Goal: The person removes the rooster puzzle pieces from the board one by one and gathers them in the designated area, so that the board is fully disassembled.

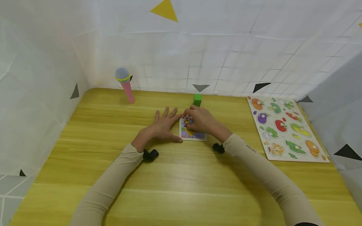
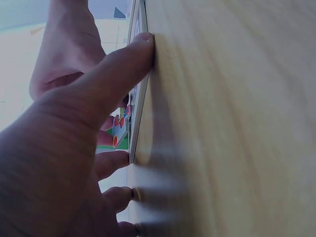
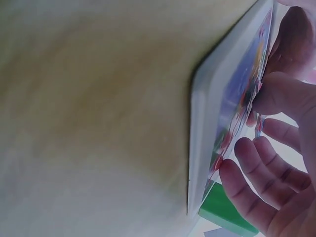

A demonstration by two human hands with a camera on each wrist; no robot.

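Observation:
A small framed picture puzzle (image 1: 199,135) lies flat on the wooden table, its colourful picture partly covered by my right hand (image 1: 202,121). The thumb and fingers of that hand pinch a thin puzzle piece (image 2: 120,129), which stands tilted up from the picture surface in the left wrist view. My left hand (image 1: 164,127) rests on the table with its fingers spread. Its thumb and index fingertip are right at the puzzle's left edge. Just beyond the puzzle is a green block (image 1: 197,99), also visible in the right wrist view behind the fingers.
At the back left, a pink toy microphone (image 1: 128,89) stands upright. A vegetable peg board (image 1: 285,136) lies along the table's right side. White sheeting (image 1: 158,53) with printed triangles rises behind the table. Black wrist cameras (image 1: 150,155) show beneath both sleeves.

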